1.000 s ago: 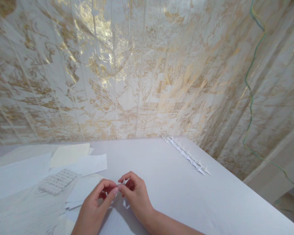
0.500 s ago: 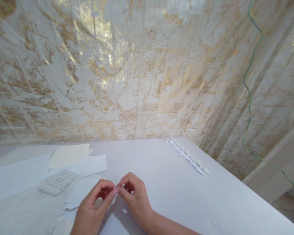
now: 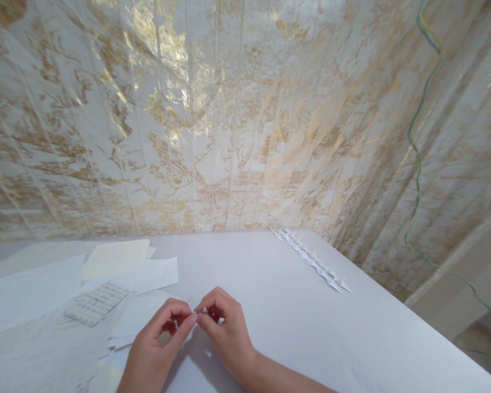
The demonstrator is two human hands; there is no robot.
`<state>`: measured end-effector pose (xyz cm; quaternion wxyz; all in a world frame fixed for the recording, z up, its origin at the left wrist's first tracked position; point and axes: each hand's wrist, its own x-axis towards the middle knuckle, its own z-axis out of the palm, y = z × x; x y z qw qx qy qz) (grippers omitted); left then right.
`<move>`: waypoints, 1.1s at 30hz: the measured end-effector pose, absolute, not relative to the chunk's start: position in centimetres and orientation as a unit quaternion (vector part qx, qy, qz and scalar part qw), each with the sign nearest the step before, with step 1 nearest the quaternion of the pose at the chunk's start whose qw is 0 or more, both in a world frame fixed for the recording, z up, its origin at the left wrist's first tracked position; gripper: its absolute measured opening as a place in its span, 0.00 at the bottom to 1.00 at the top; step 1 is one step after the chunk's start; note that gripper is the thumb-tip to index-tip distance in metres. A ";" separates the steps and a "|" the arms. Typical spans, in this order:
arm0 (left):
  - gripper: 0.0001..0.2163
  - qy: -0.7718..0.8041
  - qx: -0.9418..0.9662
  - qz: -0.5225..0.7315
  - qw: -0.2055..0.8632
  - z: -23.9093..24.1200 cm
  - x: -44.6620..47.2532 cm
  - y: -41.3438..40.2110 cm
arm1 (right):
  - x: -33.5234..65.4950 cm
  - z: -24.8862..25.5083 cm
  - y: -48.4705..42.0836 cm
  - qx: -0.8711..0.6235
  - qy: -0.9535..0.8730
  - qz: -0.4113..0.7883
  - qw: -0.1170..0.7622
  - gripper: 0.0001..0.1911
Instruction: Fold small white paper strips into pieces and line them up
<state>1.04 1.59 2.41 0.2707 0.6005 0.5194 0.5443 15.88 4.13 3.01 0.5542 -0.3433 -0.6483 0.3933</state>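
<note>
Barely shifted since before, left hand (image 3: 155, 349) and right hand (image 3: 225, 333) pinch a tiny paper piece (image 3: 197, 314) together, fingers curled, above the surface (image 3: 352, 338).

Both hands sit low and close together, right in front of the body. The left hand (image 3: 153, 349) curls in, with its thumb and first finger pressed together at the tips. The right hand (image 3: 225, 330) does the same, and its fingers (image 3: 213, 301) bend over like a little hook. The fingertips of the two hands meet in the middle (they touch). The right forearm (image 3: 286, 379) is bare and slants down to the right.
</note>
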 end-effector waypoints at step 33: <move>0.17 0.471 0.380 0.509 0.613 4.0 1.4 2.2 | 16.7 3.4 4.9 -0.312 -0.708 0.320 0.547 0.08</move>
